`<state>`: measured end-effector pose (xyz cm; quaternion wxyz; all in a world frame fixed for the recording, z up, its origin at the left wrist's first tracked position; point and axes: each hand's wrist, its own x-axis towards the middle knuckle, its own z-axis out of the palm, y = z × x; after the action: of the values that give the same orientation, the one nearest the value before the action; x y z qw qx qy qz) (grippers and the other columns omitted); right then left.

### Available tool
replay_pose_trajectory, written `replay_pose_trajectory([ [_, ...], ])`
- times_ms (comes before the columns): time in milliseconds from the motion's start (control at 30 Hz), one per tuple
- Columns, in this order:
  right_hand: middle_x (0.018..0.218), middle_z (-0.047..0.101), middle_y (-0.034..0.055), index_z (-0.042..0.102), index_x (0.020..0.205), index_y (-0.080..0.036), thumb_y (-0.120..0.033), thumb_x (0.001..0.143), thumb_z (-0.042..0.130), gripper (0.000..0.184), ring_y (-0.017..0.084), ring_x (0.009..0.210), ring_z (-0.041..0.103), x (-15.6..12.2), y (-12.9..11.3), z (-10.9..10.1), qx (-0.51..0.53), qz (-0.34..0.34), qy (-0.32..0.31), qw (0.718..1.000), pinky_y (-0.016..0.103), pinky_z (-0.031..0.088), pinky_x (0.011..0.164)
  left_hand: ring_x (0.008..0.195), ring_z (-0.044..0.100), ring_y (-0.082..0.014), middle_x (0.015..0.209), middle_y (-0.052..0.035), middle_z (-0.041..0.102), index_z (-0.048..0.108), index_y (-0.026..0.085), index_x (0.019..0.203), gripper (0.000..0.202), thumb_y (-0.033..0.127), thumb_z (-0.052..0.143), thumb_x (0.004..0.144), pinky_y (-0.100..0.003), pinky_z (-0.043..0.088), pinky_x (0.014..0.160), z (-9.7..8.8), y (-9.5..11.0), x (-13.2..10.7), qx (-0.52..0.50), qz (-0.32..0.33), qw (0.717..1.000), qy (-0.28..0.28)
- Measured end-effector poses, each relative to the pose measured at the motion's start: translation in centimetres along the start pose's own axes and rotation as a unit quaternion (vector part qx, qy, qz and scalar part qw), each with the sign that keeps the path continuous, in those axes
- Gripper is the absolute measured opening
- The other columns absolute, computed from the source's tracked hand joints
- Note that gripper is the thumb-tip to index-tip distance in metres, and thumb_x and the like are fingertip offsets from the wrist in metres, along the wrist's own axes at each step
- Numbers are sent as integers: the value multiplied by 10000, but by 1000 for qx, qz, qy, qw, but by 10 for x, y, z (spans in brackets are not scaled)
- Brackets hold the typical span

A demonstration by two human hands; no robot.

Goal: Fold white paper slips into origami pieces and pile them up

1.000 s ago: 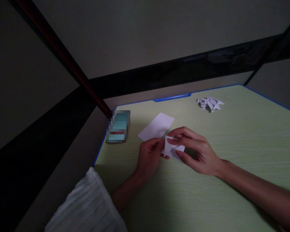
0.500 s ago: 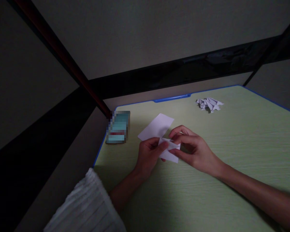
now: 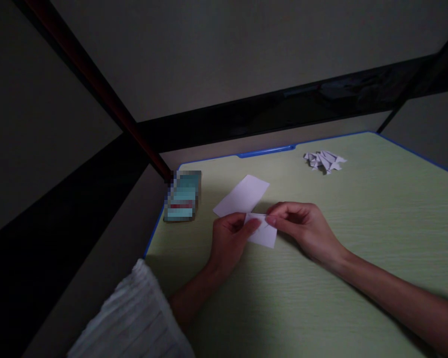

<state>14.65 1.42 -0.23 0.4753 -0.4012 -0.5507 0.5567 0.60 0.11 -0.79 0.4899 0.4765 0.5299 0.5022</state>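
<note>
A small folded piece of white paper (image 3: 263, 236) is held between my two hands above the table. My left hand (image 3: 229, 238) pinches its left side, thumb on top and the other fingers behind. At the upper right corner, my right hand (image 3: 308, 226) grips the paper between thumb and curled fingers. Just beyond the hands, a flat white sheet of paper (image 3: 242, 195) lies on the table. Farther back on the right sits a cluster of folded white paper pieces (image 3: 324, 161).
The light green table (image 3: 377, 214) has a blue edge, with a blue raised strip (image 3: 267, 151) at the back. A blurred teal box-like object (image 3: 182, 196) stands at the left edge. Pale striped cloth (image 3: 134, 318) shows at lower left. Dark-banded walls (image 3: 246, 49) enclose the back.
My right fingers have closed onto the paper's upper right corner, and the raised flap now lies flat. My left hand keeps its hold, hardly moved.
</note>
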Motion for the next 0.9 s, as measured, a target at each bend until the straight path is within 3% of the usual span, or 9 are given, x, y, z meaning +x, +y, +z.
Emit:
replay_pose_trajectory([
  [133, 563, 580, -4, 587, 549, -143, -210, 573, 659, 101, 92, 505, 500, -1, -1, 1, -13, 7, -1, 1000, 218, 404, 492, 470, 385, -67, 498, 25, 500, 580, 114, 549, 203, 310, 605, 598, -175, 289, 429, 1, 2, -1, 4, -7, 1000, -5],
  [333, 598, 577, -3, 500, 463, -144, -175, 571, 649, 187, 84, 540, 505, -2, -1, 6, 31, 11, 6, 999, 205, 394, 502, 451, 264, -56, 437, 57, 297, 424, 136, 442, 307, 291, 491, 699, -181, 213, 413, 0, 4, -5, 61, 42, 997, 12],
  [467, 589, 584, -9, 459, 454, -142, -173, 544, 678, 238, 74, 514, 511, -2, 4, 5, 84, 29, 25, 996, 201, 393, 488, 466, 305, -62, 467, 52, 364, 472, 136, 509, 238, 280, 497, 696, -180, 237, 429, -1, 2, -4, 55, 45, 997, -20],
  [633, 524, 578, -46, 440, 556, -159, -155, 504, 709, 273, 67, 453, 499, -1, 5, 2, 123, 36, 43, 991, 192, 378, 452, 495, 397, -73, 547, 30, 492, 517, 128, 611, 145, 263, 567, 637, -183, 305, 472, 1, -2, -1, 15, -1, 996, -87],
  [900, 460, 540, -67, 434, 616, -165, -179, 493, 721, 312, 48, 395, 449, 1, -1, 4, 88, 42, 32, 995, 163, 311, 390, 455, 296, -64, 460, 58, 356, 445, 140, 500, 253, 295, 484, 696, -189, 229, 429, -1, -1, -2, 88, 42, 995, -14],
])
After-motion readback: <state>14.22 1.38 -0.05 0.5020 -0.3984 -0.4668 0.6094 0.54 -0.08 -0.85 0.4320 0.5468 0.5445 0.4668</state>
